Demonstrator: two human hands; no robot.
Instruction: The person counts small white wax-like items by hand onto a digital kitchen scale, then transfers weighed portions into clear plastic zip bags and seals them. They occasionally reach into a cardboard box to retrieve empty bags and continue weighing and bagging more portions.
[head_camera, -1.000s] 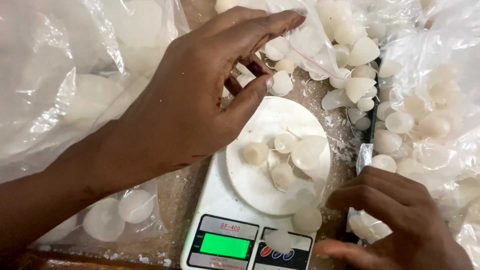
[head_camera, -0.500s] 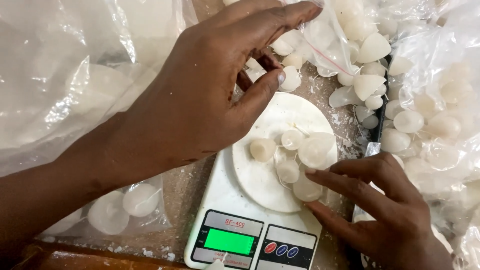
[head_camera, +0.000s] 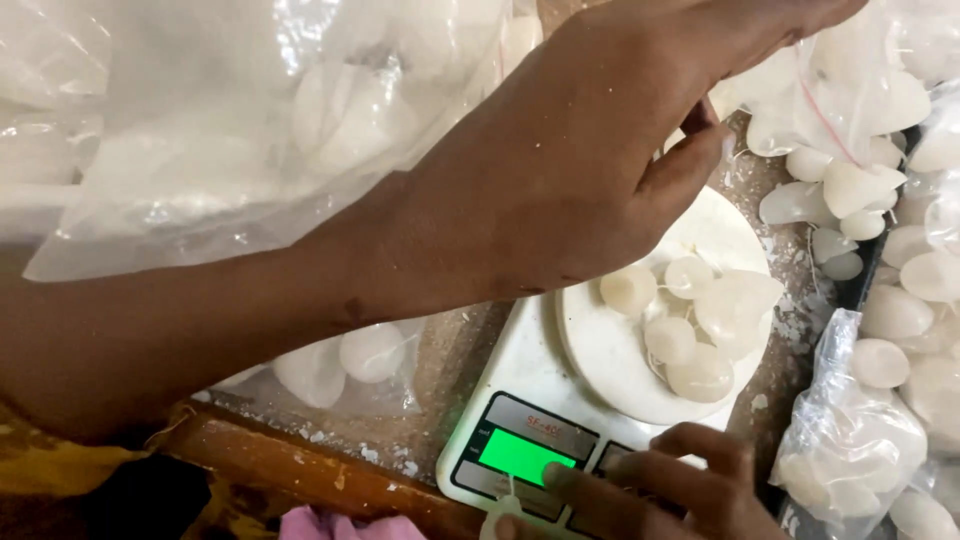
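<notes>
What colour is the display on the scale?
Bright green, seen in the head view: the display on the white scale.

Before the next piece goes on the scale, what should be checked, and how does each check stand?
1. Scale powered: ok, green display lit.
2. Platform holds pieces: ok, several white rounded pieces lie on it.
3. Pieces inside platform edge: ok, none overhang.
4. Left hand off the platform: cannot tell, it reaches above it toward the loose pieces.
5. Right hand off the scale: not ok, fingers rest by the display.
6. Reading: cannot tell.
</notes>
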